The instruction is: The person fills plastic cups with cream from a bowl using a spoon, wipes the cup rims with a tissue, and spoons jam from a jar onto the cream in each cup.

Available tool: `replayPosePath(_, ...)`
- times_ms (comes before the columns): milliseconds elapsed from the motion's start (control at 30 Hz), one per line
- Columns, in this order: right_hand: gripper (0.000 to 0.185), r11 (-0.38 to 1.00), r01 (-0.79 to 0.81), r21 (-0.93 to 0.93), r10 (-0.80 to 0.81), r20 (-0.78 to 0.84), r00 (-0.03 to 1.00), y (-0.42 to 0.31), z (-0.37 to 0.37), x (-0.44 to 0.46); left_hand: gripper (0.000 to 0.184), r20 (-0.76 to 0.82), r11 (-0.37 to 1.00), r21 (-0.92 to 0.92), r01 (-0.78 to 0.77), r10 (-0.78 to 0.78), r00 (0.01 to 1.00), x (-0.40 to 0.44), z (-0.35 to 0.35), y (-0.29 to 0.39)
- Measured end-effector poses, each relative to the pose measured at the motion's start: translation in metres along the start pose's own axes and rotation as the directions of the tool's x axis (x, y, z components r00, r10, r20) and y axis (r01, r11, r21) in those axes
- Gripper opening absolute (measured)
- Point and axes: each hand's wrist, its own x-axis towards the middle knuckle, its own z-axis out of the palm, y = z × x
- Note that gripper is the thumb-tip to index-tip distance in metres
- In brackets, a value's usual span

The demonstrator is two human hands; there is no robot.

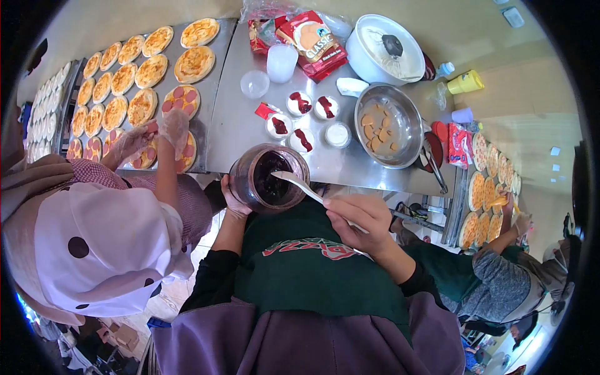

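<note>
My left hand (pixel 235 199) is wrapped round the side of a clear jar (pixel 241 181) of dark red jam (pixel 267 174), held tilted against my green apron. My right hand (pixel 359 220) grips a white plastic spoon (pixel 305 186) whose head dips into the jar's mouth. On the steel table beyond the jar stand several small white cups: one cup (pixel 337 135) is plain white on top, while others, such as this cup (pixel 301 141), carry a streak of red jam. A small red packet (pixel 265 110) lies beside them.
A steel pan (pixel 409 119) with thin brown biscuit pieces and a white lidded pot (pixel 400 47) stand right. Behind are a red biscuit bag (pixel 311 44) and plastic tubs (pixel 282 62). A co-worker's gloved hands (pixel 174 128) top pizzas (pixel 142 106) at left; another person (pixel 506 269) works right.
</note>
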Motion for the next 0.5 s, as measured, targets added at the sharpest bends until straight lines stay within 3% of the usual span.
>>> replayPosePath(67,0.025,0.999,-0.008,-0.039,0.011,0.071,0.997,0.004,0.0,-0.001,0.065,-0.037,0.999,0.019,-0.026,0.027,0.999,-0.002,-0.002,0.0)
replayPosePath(133,0.024,1.0,-0.009,-0.014,0.009,0.032,0.999,0.001,-0.002,-0.002,0.064,-0.041,0.994,0.109,-0.003,0.008,0.999,0.001,-0.002,-0.001)
replayPosePath(200,0.023,1.0,-0.005,0.02,0.005,0.0,1.0,0.003,-0.002,-0.001,0.064,-0.02,0.996,0.088,-0.004,0.006,1.0,0.003,-0.001,-0.001)
replayPosePath(267,0.023,0.998,-0.05,-0.029,0.052,0.076,0.996,0.007,-0.002,0.0,0.064,-0.004,0.998,0.066,0.002,-0.002,1.0,0.002,-0.003,-0.002)
replayPosePath(400,0.022,0.998,-0.042,0.035,0.041,0.028,0.999,0.007,-0.005,0.002,0.066,-0.073,0.991,0.134,-0.01,0.02,0.997,0.007,-0.011,-0.001)
replayPosePath(500,0.019,0.996,-0.08,0.03,0.077,0.097,0.992,0.012,-0.006,0.002,0.067,-0.077,0.989,0.149,-0.006,0.017,0.997,0.007,-0.006,-0.004)
